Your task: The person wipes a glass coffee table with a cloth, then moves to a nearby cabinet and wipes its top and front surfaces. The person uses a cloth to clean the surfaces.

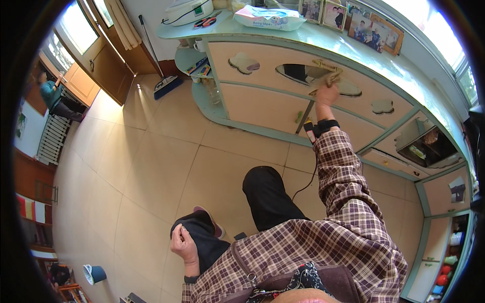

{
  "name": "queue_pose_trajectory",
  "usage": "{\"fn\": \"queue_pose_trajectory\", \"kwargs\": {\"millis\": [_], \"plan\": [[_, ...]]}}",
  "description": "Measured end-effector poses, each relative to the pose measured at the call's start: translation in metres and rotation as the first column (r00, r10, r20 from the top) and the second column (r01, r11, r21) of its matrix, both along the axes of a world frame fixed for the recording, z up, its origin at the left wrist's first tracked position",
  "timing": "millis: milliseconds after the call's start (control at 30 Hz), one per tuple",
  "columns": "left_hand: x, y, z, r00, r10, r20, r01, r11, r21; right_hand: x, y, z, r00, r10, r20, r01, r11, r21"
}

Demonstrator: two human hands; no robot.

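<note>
My right hand (327,94) reaches out to the front of a low cabinet (261,102) with pale panels and green trim. In its fingers is a beige cloth (333,78), blurred, against an oval mirror inlay (299,73) of the upper panel. The hand covers part of that inlay. A flower-shaped mirror inlay (244,63) lies to its left and a second one (382,106) to its right. Down by my bent knee, my left hand (183,242) is curled with its fingers closed, and nothing shows in it.
On the countertop (223,32) are red-handled scissors (205,22), a pack of baby wipes (269,18) and framed photos (334,15). A broom (166,86) leans by the wooden door (102,57). Another person (55,96) is at the far left. A blue bin (94,274) stands on the tiles.
</note>
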State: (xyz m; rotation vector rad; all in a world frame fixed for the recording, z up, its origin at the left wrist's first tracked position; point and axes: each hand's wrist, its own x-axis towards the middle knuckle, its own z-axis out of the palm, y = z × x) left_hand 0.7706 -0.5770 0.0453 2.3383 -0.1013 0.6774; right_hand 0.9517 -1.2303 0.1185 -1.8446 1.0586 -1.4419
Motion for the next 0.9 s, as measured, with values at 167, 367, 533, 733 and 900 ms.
{"fn": "queue_pose_trajectory", "kwargs": {"millis": [167,367,533,733,900], "plan": [[-0.002,-0.002,0.001,1.0,0.012,0.002,-0.012,1.0,-0.018,0.02,0.084,0.006,0.935,0.354,0.019,-0.353,0.935,-0.029],[-0.008,-0.005,-0.001,0.999,0.011,0.052,-0.009,0.999,-0.046,0.019,0.099,0.057,0.964,0.253,0.085,-0.174,0.836,-0.52],[-0.014,-0.006,-0.002,1.0,0.03,-0.005,-0.03,0.998,-0.053,-0.006,0.058,0.082,0.976,-0.136,-0.172,-0.007,0.766,-0.643],[-0.013,-0.01,-0.003,1.0,0.015,-0.017,-0.016,0.998,-0.06,0.009,0.046,0.087,0.865,-0.32,-0.388,-0.043,0.721,-0.692],[-0.003,-0.013,-0.003,1.0,-0.003,0.011,0.003,0.999,-0.038,0.015,0.047,0.097,0.849,-0.246,-0.467,-0.214,0.648,-0.731]]}}
